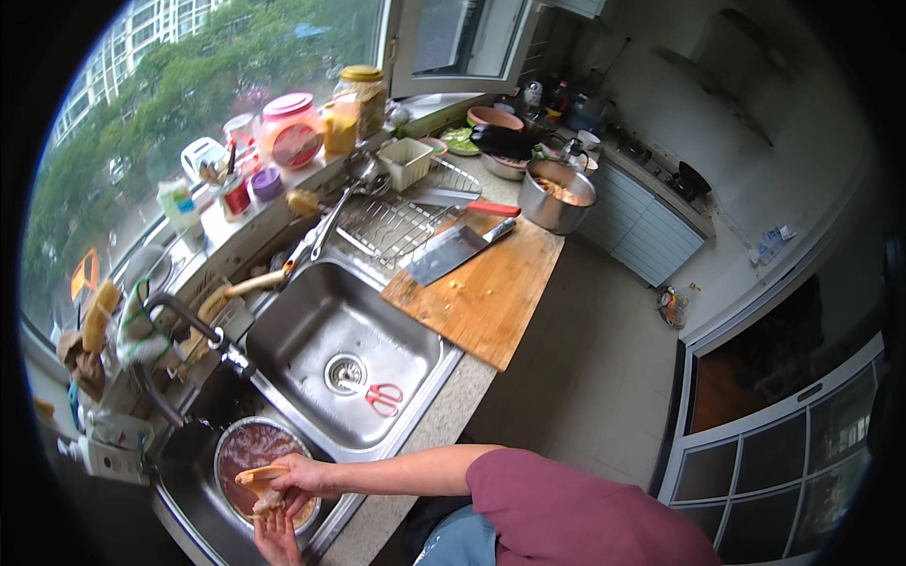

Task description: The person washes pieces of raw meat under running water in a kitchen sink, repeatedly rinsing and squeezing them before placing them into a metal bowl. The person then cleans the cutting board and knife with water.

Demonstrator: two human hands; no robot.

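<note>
Over a round metal basin [219, 453] of reddish water in the near sink compartment, my right hand [301, 475] grips a pale yellowish piece of raw meat [263, 488], which looks like poultry. My left hand [276, 534] is just below it, palm up, its fingertips at the lower end of the piece; whether they grip it cannot be told. The faucet [180, 311] reaches over this compartment. Red-handled scissors [382, 398] lie beside the drain of the other sink basin [304, 339].
A cleaver [449, 253] lies on the wooden cutting board [488, 304], which overhangs the counter edge. Beyond are a red-handled knife [492, 208], a wire rack [389, 226] and a steel pot [557, 205] with food. Jars [291, 134] line the windowsill.
</note>
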